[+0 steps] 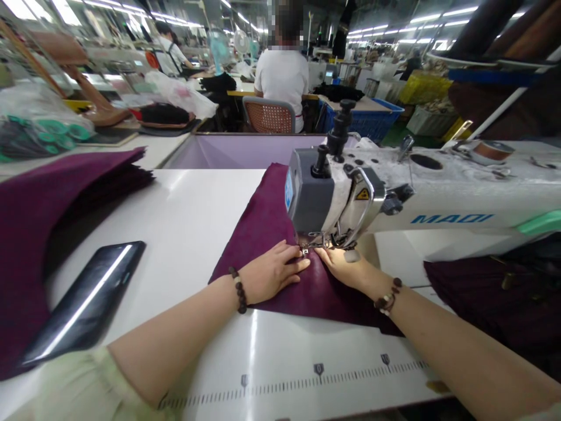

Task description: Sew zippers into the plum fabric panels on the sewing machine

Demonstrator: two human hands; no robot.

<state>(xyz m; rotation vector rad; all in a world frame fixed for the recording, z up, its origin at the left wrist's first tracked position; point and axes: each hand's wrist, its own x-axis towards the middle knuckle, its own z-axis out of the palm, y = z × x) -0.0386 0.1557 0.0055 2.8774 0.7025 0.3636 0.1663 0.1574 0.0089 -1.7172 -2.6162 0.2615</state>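
Note:
A dark purple piece of fabric or leather (263, 210) lies on the white table under the head of a sewing machine (313, 187). My left hand (276, 272) rests flat on the piece, fingers stretched toward the presser foot (305, 251). On the other side of the foot, my right hand (344, 266) lies on the same piece, its fingertips close to the needle area. The machine head partly covers the right hand's fingers, and how they are bent is hard to make out.
A smartphone (94, 298) and a stack of purple pieces (30, 193) lie at the left. More dark pieces (473, 286) sit at the right, below the machine arm (460, 193). A ruler scale (318, 380) marks the table's front edge. Ahead, a person in white (283, 76) sits facing away.

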